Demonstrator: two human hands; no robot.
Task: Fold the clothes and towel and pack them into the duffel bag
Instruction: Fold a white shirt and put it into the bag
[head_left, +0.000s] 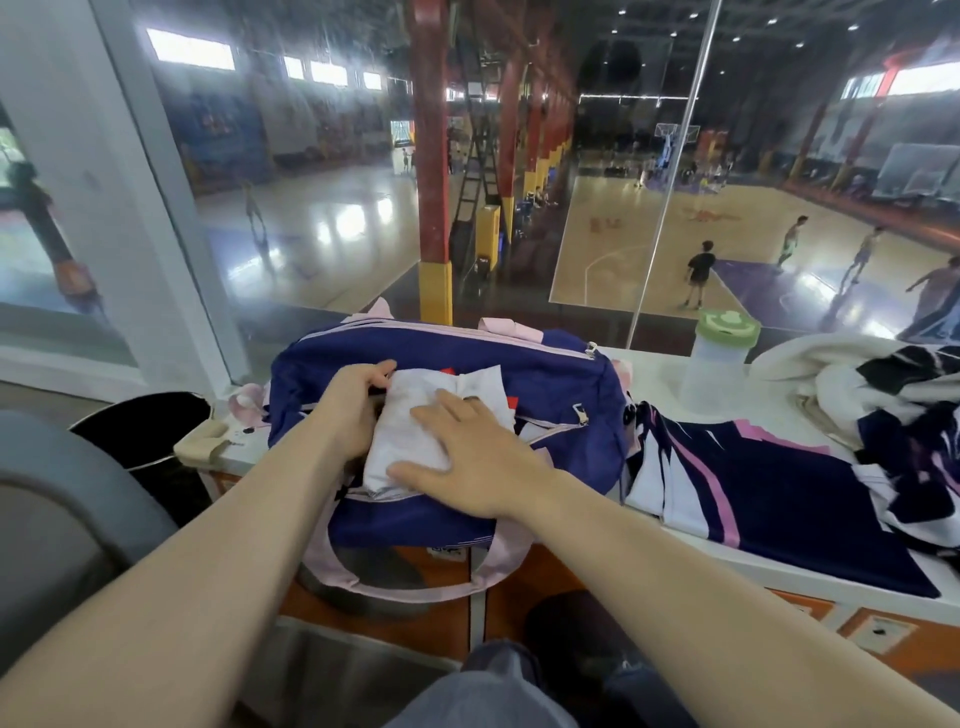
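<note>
On the white counter, the navy duffel bag (447, 415) sits open; left hand (353, 410) grips its zipper edge while right hand (467, 457), fingers spread flat, presses a folded white garment (410, 415) in. Shove unevenly and the fold probably bunches or snags.

Right hand (470, 457) presses a folded white garment (415, 421) into the open duffel bag (550, 374), left hand (353, 410) alongside

Both bare forearms reach forward over the duffel bag (452, 415). The left hand (358, 410) curls its fingers at the bag's opening edge; the right hand (467, 462) lies flat, fingers spread, pressing atop the bag.
</note>
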